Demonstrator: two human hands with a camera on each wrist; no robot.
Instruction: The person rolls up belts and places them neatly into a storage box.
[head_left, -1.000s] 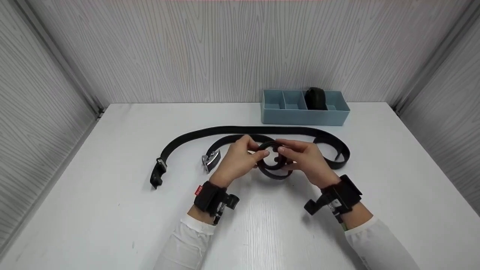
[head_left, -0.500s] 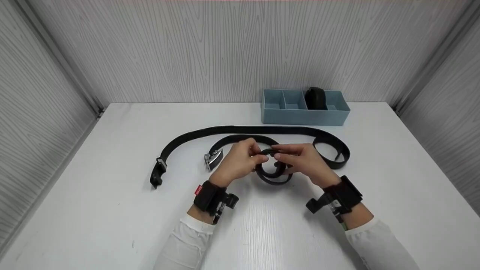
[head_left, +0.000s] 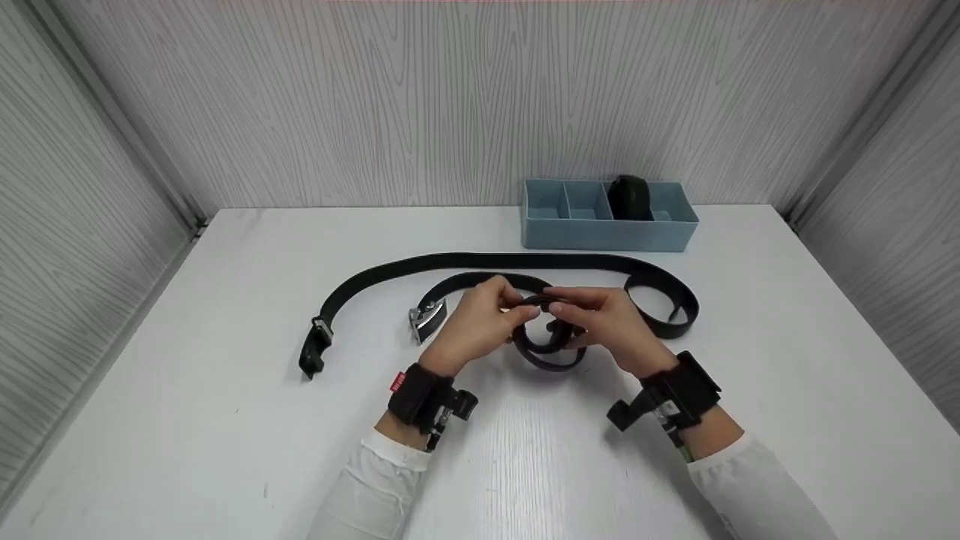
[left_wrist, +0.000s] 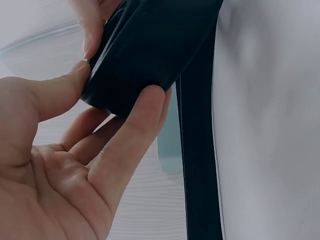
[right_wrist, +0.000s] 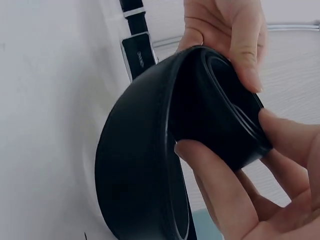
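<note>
Between both hands is a black belt (head_left: 551,346), its tail end wound into a small coil of several layers. My left hand (head_left: 478,324) pinches the coil's left side between thumb and fingers. My right hand (head_left: 615,324) pinches the other side, thumb on the near edge and fingertips against the outer face. In the right wrist view the coiled layers (right_wrist: 232,107) show edge-on, with a wider loose loop (right_wrist: 132,150) beside them. From the coil the strap curves back and left to a silver buckle (head_left: 427,321) on the table. The left wrist view shows the coil's smooth outer face (left_wrist: 145,55).
A second black belt (head_left: 510,260) lies behind in a long arc, its buckle (head_left: 318,341) at left and its other end curled at right. At the back right stands a blue divided box (head_left: 607,235); a rolled black belt (head_left: 630,199) sits in one compartment. Walls enclose the white table.
The coil and both hands have shifted slightly towards the body, and the held belt's buckle has slid a little to the right. Over the last half second almost nothing moves.
</note>
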